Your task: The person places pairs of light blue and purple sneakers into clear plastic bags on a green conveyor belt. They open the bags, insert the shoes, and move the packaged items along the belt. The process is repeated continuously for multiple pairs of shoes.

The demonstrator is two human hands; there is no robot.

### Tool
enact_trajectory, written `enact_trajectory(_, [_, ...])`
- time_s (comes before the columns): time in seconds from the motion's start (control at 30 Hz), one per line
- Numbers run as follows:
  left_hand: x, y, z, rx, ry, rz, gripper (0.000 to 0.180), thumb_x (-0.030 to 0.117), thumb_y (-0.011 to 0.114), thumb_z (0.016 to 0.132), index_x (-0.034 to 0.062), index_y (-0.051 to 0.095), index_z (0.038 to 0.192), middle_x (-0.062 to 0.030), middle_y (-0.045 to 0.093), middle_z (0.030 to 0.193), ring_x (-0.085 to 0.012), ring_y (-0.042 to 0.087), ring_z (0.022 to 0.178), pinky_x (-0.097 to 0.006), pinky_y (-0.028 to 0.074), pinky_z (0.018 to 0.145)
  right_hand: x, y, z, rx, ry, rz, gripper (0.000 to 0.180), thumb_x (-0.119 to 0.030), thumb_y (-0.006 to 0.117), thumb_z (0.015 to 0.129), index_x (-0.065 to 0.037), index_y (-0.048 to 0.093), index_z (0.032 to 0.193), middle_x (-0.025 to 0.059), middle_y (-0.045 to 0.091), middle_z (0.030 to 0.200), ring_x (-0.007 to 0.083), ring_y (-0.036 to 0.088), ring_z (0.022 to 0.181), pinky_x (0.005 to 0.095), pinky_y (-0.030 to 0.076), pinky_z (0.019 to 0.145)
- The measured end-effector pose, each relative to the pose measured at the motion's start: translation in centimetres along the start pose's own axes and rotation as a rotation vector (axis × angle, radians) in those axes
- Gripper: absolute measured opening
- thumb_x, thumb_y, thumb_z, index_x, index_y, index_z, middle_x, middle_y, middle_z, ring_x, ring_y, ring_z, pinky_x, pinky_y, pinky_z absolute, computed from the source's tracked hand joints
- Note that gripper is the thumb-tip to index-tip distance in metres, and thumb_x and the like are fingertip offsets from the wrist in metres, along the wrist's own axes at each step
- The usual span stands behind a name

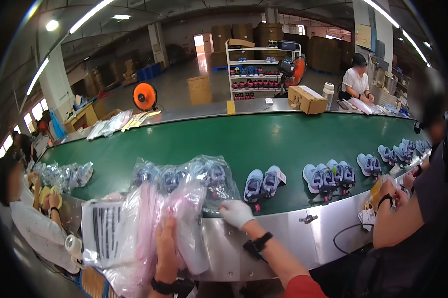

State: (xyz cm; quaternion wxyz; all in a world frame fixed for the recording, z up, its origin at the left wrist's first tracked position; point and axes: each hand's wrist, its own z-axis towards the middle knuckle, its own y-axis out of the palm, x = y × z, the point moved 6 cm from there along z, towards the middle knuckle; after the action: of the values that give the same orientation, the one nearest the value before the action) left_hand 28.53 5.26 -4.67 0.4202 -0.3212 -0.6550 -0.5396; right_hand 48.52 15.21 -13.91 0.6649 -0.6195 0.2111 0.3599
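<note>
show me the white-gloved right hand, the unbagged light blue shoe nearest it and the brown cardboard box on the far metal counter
White-gloved right hand [237,213]: head view, back of the glove
Unbagged light blue shoe [254,184]: head view, its upper
Brown cardboard box [305,103]: head view, its side wall

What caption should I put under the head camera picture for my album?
At a green belt: left hand against plastic bags, white-gloved right hand by bagged shoes, with unbagged pairs farther right.

The plastic bags [193,243] look glossy, the metal edge [278,231] shiny, the belt [209,136] smooth.
</note>
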Motion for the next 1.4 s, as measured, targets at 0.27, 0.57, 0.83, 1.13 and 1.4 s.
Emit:
enact_trajectory(0.27, [-2.4, 2.6, -1.9, -0.117, -0.010, 0.103, 0.031, 0.022, 0.049, 0.096, 0.0003, 0.054, 0.118, -0.0069, 0.059, 0.105, -0.0138, 0.059, 0.091, -0.027, 0.050, 0.078, -10.0, -5.1, -10.2, -0.219, -0.156, 0.577, 0.024, -0.022, 0.056, 0.092, 0.001, 0.062, 0.092, 0.0069, 0.062, 0.084, 0.0135, 0.059, 0.078, 0.0270, 0.049, 0.068])
enact_trajectory(0.57, [3.4, 2.5, -3.0, 0.012, 0.490, 0.142, 0.011, 0.012, 0.057, 0.092, 0.0017, 0.060, 0.091, 0.0025, 0.057, 0.078, -0.0045, 0.050, 0.072, -0.019, 0.041, 0.063, -14.2, -13.7, -15.1, 0.626, -0.384, -0.292, 0.016, -0.014, 0.067, 0.071, -0.006, 0.057, 0.082, 0.0092, 0.060, 0.086, 0.0286, 0.058, 0.078, 0.0392, 0.048, 0.066])
enact_trajectory(0.83, [3.4, 9.1, -11.1, -0.713, 1.335, 0.946, 0.012, 0.006, 0.061, 0.082, -0.0011, 0.060, 0.091, -0.0129, 0.062, 0.077, -0.0242, 0.059, 0.065, -0.032, 0.045, 0.059, -13.2, -5.1, -9.5, -0.074, -0.404, -0.113, 0.027, -0.015, 0.062, 0.075, -0.002, 0.060, 0.098, 0.0155, 0.063, 0.092, 0.0334, 0.062, 0.082, 0.0380, 0.050, 0.072])
enact_trajectory(1.13, [0.6, 5.8, -11.1, -0.853, 0.406, 1.042, 0.008, 0.007, 0.059, 0.082, 0.0034, 0.059, 0.089, -0.0168, 0.056, 0.065, -0.0322, 0.057, 0.057, -0.039, 0.044, 0.053, -6.7, 0.4, -7.4, -0.109, -0.444, -0.294, 0.030, -0.020, 0.060, 0.077, -0.001, 0.061, 0.100, 0.0200, 0.064, 0.093, 0.0353, 0.062, 0.084, 0.0420, 0.049, 0.075])
enact_trajectory(1.4, [5.2, 0.6, -2.1, -0.001, 0.587, 0.687, 0.013, 0.011, 0.056, 0.090, -0.0011, 0.059, 0.093, -0.0058, 0.059, 0.077, -0.0110, 0.050, 0.068, -0.027, 0.039, 0.059, -13.2, 0.4, -7.7, -0.351, -0.468, -0.439, 0.024, -0.020, 0.057, 0.080, -0.003, 0.064, 0.095, 0.0185, 0.066, 0.092, 0.0367, 0.064, 0.073, 0.0429, 0.051, 0.063])
